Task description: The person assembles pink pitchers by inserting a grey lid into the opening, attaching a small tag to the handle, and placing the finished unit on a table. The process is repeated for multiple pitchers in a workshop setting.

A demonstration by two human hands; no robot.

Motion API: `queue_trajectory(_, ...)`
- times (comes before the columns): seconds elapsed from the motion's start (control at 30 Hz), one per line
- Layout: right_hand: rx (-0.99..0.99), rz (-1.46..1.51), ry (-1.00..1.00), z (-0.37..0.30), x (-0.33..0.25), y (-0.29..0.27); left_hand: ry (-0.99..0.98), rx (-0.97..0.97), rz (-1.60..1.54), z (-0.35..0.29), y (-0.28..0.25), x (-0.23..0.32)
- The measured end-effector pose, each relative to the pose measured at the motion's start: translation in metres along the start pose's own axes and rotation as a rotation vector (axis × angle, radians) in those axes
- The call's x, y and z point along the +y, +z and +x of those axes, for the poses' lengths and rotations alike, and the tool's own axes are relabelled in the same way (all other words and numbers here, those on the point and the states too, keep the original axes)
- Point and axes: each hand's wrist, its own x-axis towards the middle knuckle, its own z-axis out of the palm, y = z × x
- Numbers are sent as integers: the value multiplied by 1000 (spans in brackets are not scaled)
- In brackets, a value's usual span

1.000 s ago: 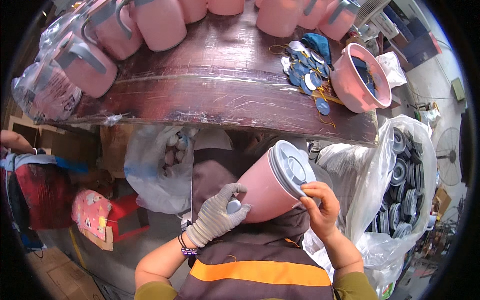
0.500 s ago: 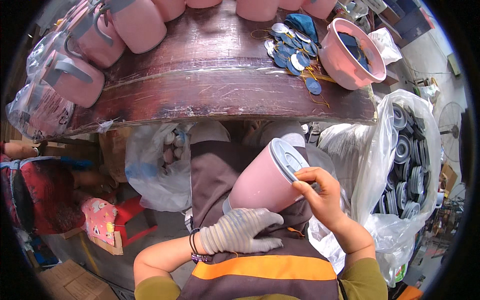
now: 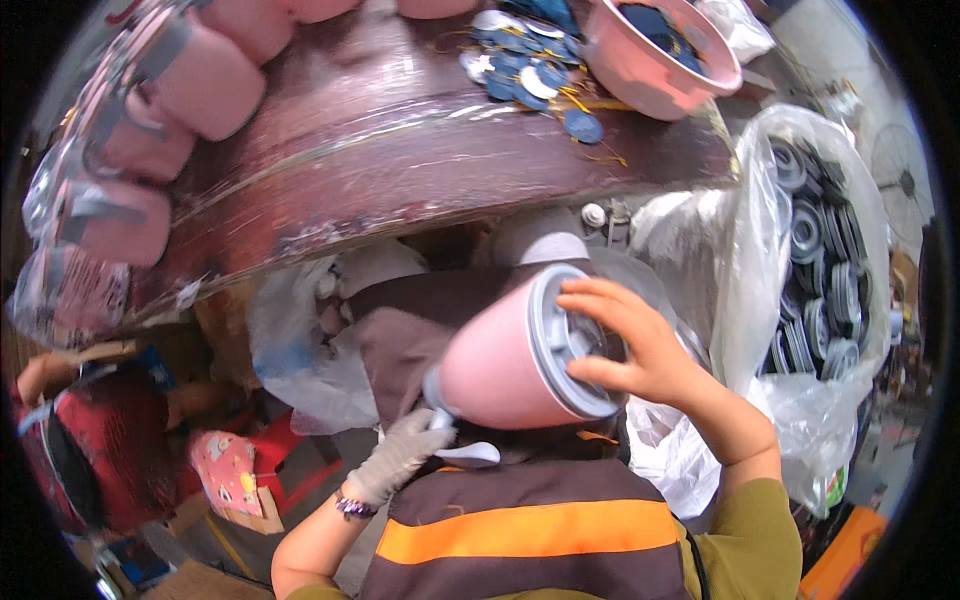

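Plainly, the pink vessel (image 3: 490,355) sits tilted over the brown apron (image 3: 560,478) in the person's lap, its grey lid (image 3: 546,350) to the right and its narrower end toward the lower left. The right hand (image 3: 655,345) is bare, thumb and fingers spread across the lid and apparently touching it; whether they grip or merely rest, I cannot tell. The left hand (image 3: 398,462), gloved, is curled near the narrow end, beside a pale grey handle-like piece (image 3: 475,456); blur conceals whether it pinches anything.

I would judge the body light and stiff, most likely moulded plastic (the sheen suggests as much), smooth enough to slip against a bare palm yet not especially fragile. The lid's rim looks the surest hold for one hand, with the other steadying the narrow end.

The vessel's underside is out of sight, fingers cover part of the lid's centre, and how the grey piece joins the body is unclear. Beyond the worktop (image 3: 420,160), pink vessels (image 3: 205,80) run off the top edge.
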Motion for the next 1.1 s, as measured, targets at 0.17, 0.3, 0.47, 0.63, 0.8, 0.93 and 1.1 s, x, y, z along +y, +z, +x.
queue_trajectory(0.17,240,562,514,-6,37,18,472,651,-202,-9,-22,56)
queue_trajectory(0.3,254,920,632,-15,121,15,745,735,-413,-24,-27,118)
queue_trajectory(0.47,151,484,966,-72,277,50,426,605,-137,-31,-24,144)
queue_trajectory(0.63,-165,-241,1030,-137,354,150,450,436,326,-16,-3,146)
queue_trajectory(0.8,381,-24,1344,-145,396,191,398,392,416,-6,7,160)
queue_trajectory(0.93,140,-97,1100,-166,475,214,386,314,426,3,8,183)
queue_trajectory(1.1,505,25,1108,-126,421,179,406,329,475,3,15,172)
